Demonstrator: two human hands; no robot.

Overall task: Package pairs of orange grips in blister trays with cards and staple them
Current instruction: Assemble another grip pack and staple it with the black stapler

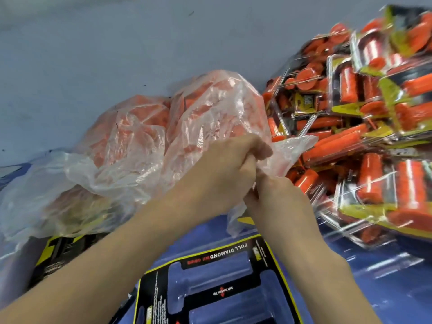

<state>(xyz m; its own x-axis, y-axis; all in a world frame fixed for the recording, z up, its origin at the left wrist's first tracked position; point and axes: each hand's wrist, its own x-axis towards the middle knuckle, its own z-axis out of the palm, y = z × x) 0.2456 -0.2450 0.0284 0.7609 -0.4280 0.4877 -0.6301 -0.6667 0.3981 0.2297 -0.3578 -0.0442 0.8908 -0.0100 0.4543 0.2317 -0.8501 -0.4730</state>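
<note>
Blue tabletop (93, 43) carries a crinkled clear plastic bag (198, 108) of orange grips (145, 118); left hand (224, 164) and right hand (273, 199) both clutch its loose edge, above a clear blister tray with black-yellow card (217, 288).

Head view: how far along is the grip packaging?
Done: a heap of filled clear blister packs with orange grips and yellow-black cards lies at right. In hand: the left hand and right hand both pinch the mouth of the thin clear plastic bag of loose orange grips. Left: the empty clear blister tray on its black-and-yellow card in front holds no grips.
</note>
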